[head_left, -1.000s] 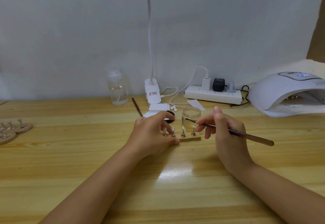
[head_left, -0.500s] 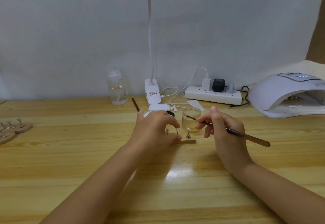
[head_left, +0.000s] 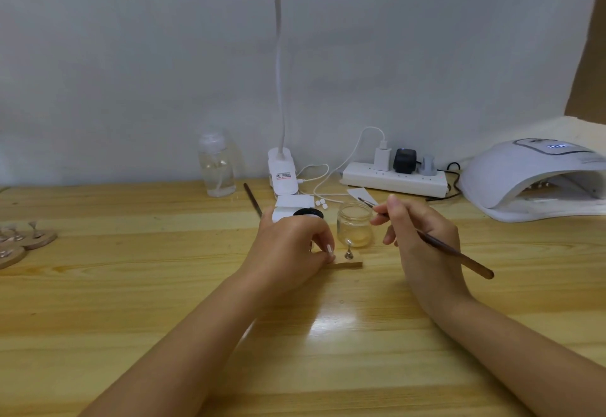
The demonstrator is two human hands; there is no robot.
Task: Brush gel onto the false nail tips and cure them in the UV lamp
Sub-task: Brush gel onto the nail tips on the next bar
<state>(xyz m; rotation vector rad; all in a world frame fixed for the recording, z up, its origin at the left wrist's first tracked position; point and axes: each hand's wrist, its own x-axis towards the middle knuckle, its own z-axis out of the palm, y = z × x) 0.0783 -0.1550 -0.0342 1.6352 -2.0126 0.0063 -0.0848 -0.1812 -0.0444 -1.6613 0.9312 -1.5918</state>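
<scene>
Right now the person is sitting at a wooden table point(head_left: 131, 285), both bare forearms reaching forward over it. The left hand point(head_left: 292, 246) is lying over a small wooden strip point(head_left: 349, 265) that is carrying metal nail stands; its fingers are curled down onto the strip and are covering most of it, so I cannot tell how many stands are under the hand. One stand point(head_left: 348, 251) with a false nail tip is remaining visible at the right end of the strip, just beside the fingertips.

The right hand point(head_left: 423, 246) is pinching a thin brown brush point(head_left: 449, 249) like a pen. The handle is pointing back to the right and down, and the bristle end point(head_left: 362, 200) is hanging just above the rim of a small clear glass jar point(head_left: 354, 225). The jar is standing directly behind the strip, between the two hands. Whether the bristles are touching the jar I cannot tell.

At the far right the white UV lamp point(head_left: 531, 180) is standing with its opening toward the person, well apart from the strip, and its small display is glowing. Behind the hands a white clip lamp point(head_left: 282, 170) is shining from above, next to a power strip point(head_left: 393, 182) with chargers and a clear pump bottle point(head_left: 218, 167). A black lid point(head_left: 308, 213) and a second brush point(head_left: 252, 198) are lying just behind the left hand. At the left edge, round wooden bases point(head_left: 23, 243) with more stands are resting.
</scene>
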